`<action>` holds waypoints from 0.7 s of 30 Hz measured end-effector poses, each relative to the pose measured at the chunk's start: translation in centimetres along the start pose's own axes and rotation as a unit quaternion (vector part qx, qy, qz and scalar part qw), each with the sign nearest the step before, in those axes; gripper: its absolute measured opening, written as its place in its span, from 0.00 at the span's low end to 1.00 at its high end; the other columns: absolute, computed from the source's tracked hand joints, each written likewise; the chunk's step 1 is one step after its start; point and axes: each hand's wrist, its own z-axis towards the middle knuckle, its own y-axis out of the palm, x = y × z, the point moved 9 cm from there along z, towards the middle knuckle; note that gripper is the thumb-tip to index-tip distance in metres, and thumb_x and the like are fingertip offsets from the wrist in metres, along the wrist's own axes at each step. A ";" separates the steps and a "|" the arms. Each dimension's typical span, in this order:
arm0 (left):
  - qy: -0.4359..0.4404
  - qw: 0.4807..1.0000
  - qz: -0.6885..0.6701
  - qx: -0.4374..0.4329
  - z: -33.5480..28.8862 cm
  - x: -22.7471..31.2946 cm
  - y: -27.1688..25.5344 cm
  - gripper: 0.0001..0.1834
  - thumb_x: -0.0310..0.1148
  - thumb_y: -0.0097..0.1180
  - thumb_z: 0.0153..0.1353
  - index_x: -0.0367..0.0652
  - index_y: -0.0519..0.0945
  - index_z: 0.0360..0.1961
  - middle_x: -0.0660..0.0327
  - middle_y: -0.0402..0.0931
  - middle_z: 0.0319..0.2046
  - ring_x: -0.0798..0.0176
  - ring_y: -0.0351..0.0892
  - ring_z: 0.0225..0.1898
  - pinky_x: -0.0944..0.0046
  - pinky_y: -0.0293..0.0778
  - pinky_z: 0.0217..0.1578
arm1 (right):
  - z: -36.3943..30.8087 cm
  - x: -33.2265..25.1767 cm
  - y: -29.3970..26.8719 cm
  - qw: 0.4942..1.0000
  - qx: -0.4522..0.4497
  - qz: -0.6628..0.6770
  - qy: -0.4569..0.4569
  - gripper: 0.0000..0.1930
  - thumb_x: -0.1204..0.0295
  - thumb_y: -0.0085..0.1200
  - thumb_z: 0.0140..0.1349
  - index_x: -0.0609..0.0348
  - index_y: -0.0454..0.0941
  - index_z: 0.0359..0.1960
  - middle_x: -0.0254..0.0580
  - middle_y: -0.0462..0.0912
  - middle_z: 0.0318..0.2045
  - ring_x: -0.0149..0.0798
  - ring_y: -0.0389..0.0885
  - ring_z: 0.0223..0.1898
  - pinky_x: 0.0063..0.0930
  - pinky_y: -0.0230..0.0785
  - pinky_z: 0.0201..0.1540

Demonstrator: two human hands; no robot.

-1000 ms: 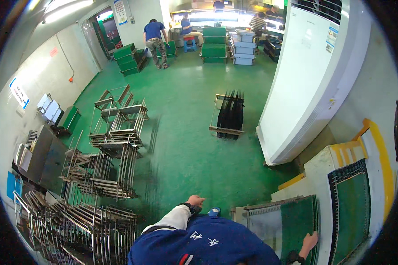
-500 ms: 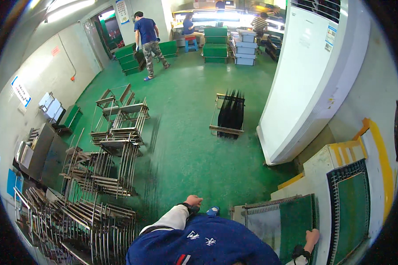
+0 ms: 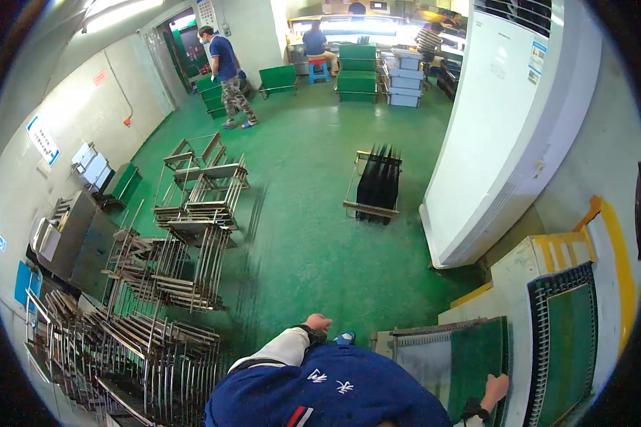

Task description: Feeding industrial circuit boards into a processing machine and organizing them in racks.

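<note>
My left hand (image 3: 316, 324) hangs by my side above the green floor, fingers curled, with nothing visible in it. My right hand (image 3: 494, 388) rests on the right edge of a green panel in a metal frame (image 3: 452, 352) that lies flat beside me, fingers curled over its rim. My blue shirt fills the lower middle of the view. A second green panel with a dark toothed frame (image 3: 566, 334) lies on the cream and yellow machine top (image 3: 520, 267) to my right.
Stacks of empty metal racks (image 3: 157, 285) crowd the left. A rack of dark panels (image 3: 377, 185) stands mid-floor beside a large white cabinet (image 3: 509, 121). A person in blue (image 3: 228, 75) walks near green crates at the back; others sit at a far bench.
The person in blue at the back has walked leftward toward the doorway. My hands have stayed almost where they were.
</note>
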 end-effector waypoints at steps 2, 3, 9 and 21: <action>-0.007 1.000 -0.007 -0.018 0.1 0.1 0.8 0.18 0.42 0.58 0.49 0.35 0.76 0.26 0.59 0.75 0.22 0.64 0.74 0.18 0.66 0.72 0.19 | -0.6 -0.2 -0.6 1.000 0.014 -0.010 0.008 0.19 0.63 0.60 0.39 0.66 0.73 0.29 0.53 0.76 0.32 0.51 0.76 0.36 0.41 0.68 0.38; -0.006 0.999 -0.010 -0.034 0.0 0.8 1.3 0.18 0.43 0.58 0.50 0.35 0.76 0.26 0.59 0.75 0.22 0.64 0.74 0.18 0.66 0.72 0.19 | -0.9 -0.2 -0.9 1.000 0.018 -0.019 0.009 0.19 0.63 0.60 0.40 0.65 0.73 0.29 0.53 0.76 0.32 0.51 0.76 0.36 0.41 0.68 0.38; -0.021 0.999 -0.007 -0.032 0.7 0.7 1.8 0.18 0.42 0.57 0.51 0.34 0.76 0.30 0.59 0.76 0.24 0.64 0.75 0.20 0.66 0.72 0.19 | -1.9 -2.0 -2.6 0.999 0.022 -0.037 0.016 0.18 0.63 0.58 0.42 0.64 0.73 0.30 0.52 0.76 0.32 0.51 0.76 0.36 0.42 0.69 0.36; 0.010 0.997 0.070 -0.017 0.2 4.1 3.9 0.18 0.42 0.57 0.48 0.34 0.77 0.28 0.57 0.77 0.23 0.61 0.77 0.22 0.63 0.73 0.23 | -0.9 -0.9 -2.0 0.999 0.029 -0.023 0.004 0.19 0.62 0.60 0.40 0.64 0.74 0.30 0.54 0.77 0.30 0.53 0.76 0.34 0.42 0.69 0.36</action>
